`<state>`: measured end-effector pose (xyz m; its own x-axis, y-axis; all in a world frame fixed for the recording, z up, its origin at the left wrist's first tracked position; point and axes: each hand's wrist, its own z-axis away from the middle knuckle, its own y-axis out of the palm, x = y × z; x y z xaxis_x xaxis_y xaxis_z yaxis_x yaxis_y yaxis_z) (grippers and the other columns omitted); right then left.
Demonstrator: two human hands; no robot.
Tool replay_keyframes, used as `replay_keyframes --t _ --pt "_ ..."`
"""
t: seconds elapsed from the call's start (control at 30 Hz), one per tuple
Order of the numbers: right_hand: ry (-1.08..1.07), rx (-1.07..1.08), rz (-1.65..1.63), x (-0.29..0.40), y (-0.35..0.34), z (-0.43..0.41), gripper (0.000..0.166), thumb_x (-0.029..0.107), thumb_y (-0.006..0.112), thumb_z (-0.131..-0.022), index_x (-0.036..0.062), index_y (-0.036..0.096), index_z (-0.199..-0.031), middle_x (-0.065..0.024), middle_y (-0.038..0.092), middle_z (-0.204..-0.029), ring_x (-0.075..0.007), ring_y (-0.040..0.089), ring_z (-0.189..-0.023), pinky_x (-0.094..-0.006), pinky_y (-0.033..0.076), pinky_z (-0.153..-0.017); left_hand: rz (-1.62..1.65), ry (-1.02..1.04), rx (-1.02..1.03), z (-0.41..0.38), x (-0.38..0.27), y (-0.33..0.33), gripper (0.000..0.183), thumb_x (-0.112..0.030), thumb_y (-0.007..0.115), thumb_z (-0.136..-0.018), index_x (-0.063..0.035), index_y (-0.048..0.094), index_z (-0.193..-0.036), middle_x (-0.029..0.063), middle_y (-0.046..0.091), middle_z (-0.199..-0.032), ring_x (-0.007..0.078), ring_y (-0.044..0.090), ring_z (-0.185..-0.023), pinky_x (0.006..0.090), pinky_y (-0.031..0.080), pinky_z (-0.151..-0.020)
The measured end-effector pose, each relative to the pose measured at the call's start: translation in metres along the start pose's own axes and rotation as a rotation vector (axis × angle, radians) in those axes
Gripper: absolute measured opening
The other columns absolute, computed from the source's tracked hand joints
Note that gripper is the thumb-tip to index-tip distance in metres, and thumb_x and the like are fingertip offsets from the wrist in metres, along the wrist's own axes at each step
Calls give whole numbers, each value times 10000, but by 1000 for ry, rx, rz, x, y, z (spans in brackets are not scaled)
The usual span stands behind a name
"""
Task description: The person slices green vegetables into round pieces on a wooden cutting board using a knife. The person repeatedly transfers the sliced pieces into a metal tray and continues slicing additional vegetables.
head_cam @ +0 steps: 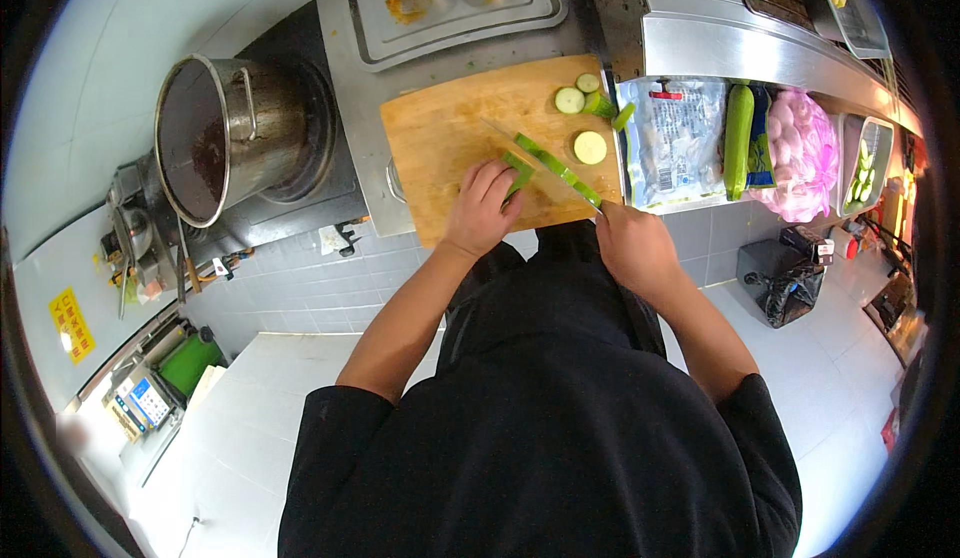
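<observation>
My right hand (636,247) grips the handle of a knife, whose blade (534,159) slants up and left over a wooden cutting board (450,126). Green strips of zucchini (571,180) lie along the blade. My left hand (482,209) rests on the board with its fingertips on a green-skinned piece of zucchini (518,171), left of the blade. Near the board's right side lie a thick round slice (590,147) and several smaller cut pieces (570,100). One green end piece (623,116) overhangs the board's right edge.
Left of the board stands a large metal pot (266,119) of dark liquid on a stove. A metal tray (457,36) lies beyond the board. To the right are a plastic bag (675,137), a whole zucchini (739,141), a pink bag (796,154) and a container of green pieces (886,164).
</observation>
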<state>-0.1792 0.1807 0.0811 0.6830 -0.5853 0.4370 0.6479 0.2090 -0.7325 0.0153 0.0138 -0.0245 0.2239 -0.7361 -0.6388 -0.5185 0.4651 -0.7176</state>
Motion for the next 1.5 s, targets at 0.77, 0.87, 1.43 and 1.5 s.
replay_keyframes --t 0.77,0.87,1.43,1.5 --pt "-12 58 99 23 -21 47 147 160 540 -1015 40 600 -957 -191 700 -819 -425 697 -702 -545 576 -655 -5 11 -4 -1 3 -2 310 -83 778 -818 17 675 -1093 183 653 -1121 386 621 -1088 454 533 -977" --pt "-21 62 111 24 -21 47 146 155 539 -1013 36 600 -957 -198 700 -820 -428 697 -701 -548 575 -657 -15 20 -9 2 4 -1 314 -85 774 -823 16 674 -1102 179 650 -1136 381 617 -1107 455 530 -980" --pt "-46 13 41 -15 53 -22 260 218 541 -1006 4 653 -910 -246 730 -901 -441 720 -817 -543 583 -758 27 -9 -37 0 -1 2 345 -26 754 -780 15 661 -1110 159 626 -1128 377 614 -1115 456 526 -1001" --pt "-44 4 28 -21 46 -21 280 239 544 -1015 4 653 -909 -245 728 -903 -447 712 -815 -551 575 -753 24 -33 -47 6 -1 -2 345 -29 757 -787 6 660 -1117 157 623 -1142 375 612 -1121 464 522 -1000"
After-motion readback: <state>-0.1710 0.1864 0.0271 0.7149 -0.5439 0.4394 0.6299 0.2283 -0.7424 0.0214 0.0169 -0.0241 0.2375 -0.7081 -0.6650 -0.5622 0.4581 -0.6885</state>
